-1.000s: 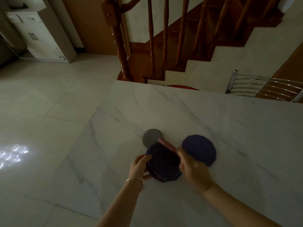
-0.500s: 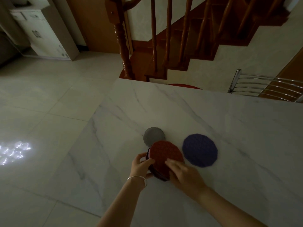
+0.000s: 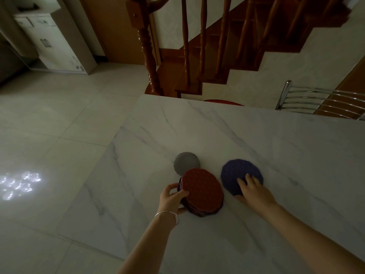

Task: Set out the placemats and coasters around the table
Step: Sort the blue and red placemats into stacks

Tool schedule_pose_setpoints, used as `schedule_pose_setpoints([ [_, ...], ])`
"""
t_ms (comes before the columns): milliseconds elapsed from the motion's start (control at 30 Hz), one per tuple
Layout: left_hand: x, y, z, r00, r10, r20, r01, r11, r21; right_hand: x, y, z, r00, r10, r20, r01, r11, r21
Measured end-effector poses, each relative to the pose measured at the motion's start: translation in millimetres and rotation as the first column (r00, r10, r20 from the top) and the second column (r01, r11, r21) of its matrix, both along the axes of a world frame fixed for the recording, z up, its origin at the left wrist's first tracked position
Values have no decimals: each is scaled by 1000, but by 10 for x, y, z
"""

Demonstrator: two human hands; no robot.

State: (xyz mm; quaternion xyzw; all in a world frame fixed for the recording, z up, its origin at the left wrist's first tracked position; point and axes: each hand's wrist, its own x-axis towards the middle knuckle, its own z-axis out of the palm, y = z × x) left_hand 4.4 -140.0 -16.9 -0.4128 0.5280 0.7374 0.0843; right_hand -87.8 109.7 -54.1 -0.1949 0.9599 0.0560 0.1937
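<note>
Left hand (image 3: 171, 196): fingers curled round the stack of mats (image 3: 202, 191), red one on top.
Right hand (image 3: 253, 189): spread flat on the purple mat (image 3: 241, 176), gripping nothing.
Grey coaster (image 3: 185, 163): on the surface (image 3: 256, 139), just beyond the stack.
Writing: none legible.

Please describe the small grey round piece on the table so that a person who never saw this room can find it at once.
Start at the white marble table in front of the wooden staircase. Near its left side, a left hand holds a stack of mats with a red one on top. The grey coaster lies flat just behind that stack, partly tucked under it; it is the smallest piece and the only one with a scalloped edge.
</note>
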Motion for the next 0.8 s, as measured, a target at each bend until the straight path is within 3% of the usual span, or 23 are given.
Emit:
schedule_pose_setpoints([
  [100, -6, 1, 8, 1000, -3, 4, 3, 1000, -5, 20, -28, 66, 992, 107, -69, -106, 994, 30],
  [167, -2, 7, 13, 1000, -2, 6, 2, 1000, 0, 12, -89, 233, 966, 97, -240, -115, 992, -60],
  [233, 2, 6, 15, 1000, 1, 6, -1, 1000, 6, 9, -189, 479, 950, -57, -308, 1, 983, -182],
  [300, 5, 5, 14, 1000, 2, 11, -2, 1000, 5, 57, -277, 692, 908, -256, -333, 101, 903, -417],
  [367, 8, 8, 4, 1000, 5, 17, -5, 1000, -1, 161, -387, 792, 892, -326, -313, 111, 830, -547],
  [433, 14, 15, -2, 1000, 12, 20, -12, 1000, -2, 343, -529, 782, 900, -250, -357, 15, 837, -547],
  [567, 25, 14, 3, 999, 37, 30, -37, 999, 25, 753, -783, 583, 919, 53, -391, -241, 860, -449],
  [633, 27, 9, 15, 998, 50, 44, -52, 998, 46, 871, -849, 483, 932, 157, -328, -280, 885, -371],
  [800, 4, 15, 42, 999, 42, 17, -42, 998, 43, 876, -883, 403, 930, 222, -292, -314, 893, -323],
])
